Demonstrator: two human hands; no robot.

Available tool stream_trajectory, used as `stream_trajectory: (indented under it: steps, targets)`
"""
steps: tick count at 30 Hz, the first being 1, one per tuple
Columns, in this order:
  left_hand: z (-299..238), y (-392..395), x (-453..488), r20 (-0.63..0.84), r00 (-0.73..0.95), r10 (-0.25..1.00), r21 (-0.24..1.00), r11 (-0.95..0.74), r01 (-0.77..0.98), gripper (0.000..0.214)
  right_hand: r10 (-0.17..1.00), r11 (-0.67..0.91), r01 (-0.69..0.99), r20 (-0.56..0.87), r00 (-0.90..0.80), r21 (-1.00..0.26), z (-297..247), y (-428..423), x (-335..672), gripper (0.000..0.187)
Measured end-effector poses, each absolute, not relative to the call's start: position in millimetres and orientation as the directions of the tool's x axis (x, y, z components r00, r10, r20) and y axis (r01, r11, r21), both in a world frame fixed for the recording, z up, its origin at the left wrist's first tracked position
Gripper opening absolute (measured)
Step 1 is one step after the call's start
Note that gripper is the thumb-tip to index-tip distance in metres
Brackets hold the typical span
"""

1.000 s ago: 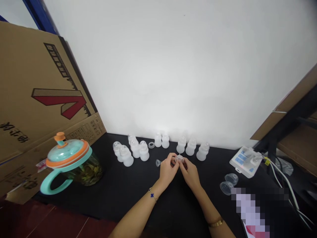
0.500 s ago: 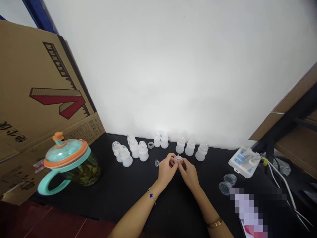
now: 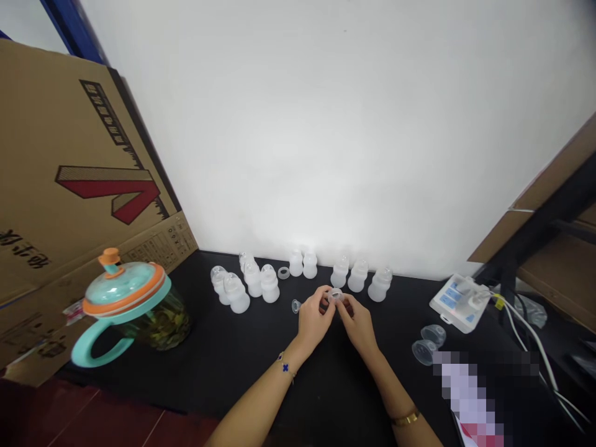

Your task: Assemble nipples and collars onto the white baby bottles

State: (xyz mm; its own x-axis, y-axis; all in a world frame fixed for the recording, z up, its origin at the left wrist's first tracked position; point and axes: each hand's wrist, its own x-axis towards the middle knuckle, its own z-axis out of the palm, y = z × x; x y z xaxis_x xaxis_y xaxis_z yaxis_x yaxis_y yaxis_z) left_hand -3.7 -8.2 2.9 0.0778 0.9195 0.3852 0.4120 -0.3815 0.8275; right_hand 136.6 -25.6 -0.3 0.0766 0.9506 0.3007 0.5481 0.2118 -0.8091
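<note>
Both hands pinch a small white bottle collar ring (image 3: 335, 294) above the black table, its round opening facing up toward me. My left hand (image 3: 315, 316) grips its left side and my right hand (image 3: 357, 321) its right side, fingertips close together. Just left of my left hand a small clear bottle nipple (image 3: 297, 306) lies on the table. Behind it rests another white ring (image 3: 284, 272). White baby bottles with clear caps stand along the wall: several at the left (image 3: 254, 279), two in the middle (image 3: 310, 264), three at the right (image 3: 358, 276).
A teal and orange lidded jug (image 3: 135, 304) stands at the left before a large cardboard box (image 3: 60, 155). On the right are two clear caps (image 3: 424, 351), a white power box (image 3: 460, 303) with cables, and a blurred-out item (image 3: 470, 397) near the edge.
The ring has tipped between my fingers, so its opening shows more plainly. Both hands have stayed nearly in place; the bottles have not moved.
</note>
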Motion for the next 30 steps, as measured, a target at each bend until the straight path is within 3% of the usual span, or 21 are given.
stream_trajectory:
  steps: [16, 30]
  targets:
    - [1.7, -8.4, -2.5, 0.359, 0.119, 0.926, 0.888, -0.378, 0.261, 0.027, 0.959, 0.204, 0.417, 0.266, 0.096, -0.886, -0.6, -25.0, 136.5, 0.042]
    - [2.5, -9.3, -1.5, 0.373, 0.104, 0.922, 0.886, -0.387, 0.253, 0.022, 0.959, 0.205, 0.438, 0.269, 0.088, -0.875, 2.7, -27.6, 134.8, 0.037]
